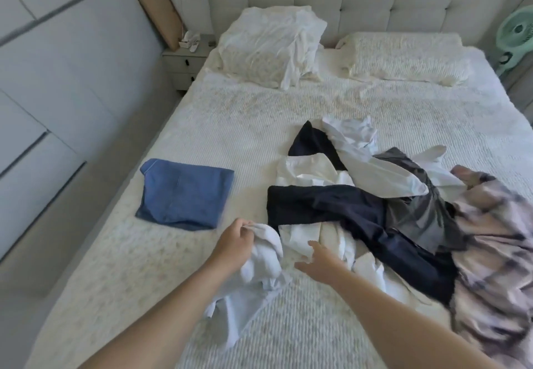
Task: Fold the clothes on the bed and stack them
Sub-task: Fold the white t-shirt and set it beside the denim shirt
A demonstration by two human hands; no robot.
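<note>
Left hand (235, 241) bunches soft pale shirt (259, 262) on the ribbed bed (230, 126); right hand (320, 259), fingers spread, reaches toward crumpled pile (360, 201) at two o'clock.

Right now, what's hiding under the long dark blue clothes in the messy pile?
White clothes poke out beneath the dark navy garment, at its near edge, and more white shows behind it. How far they reach underneath is covered. A grey garment lies beside it.
</note>
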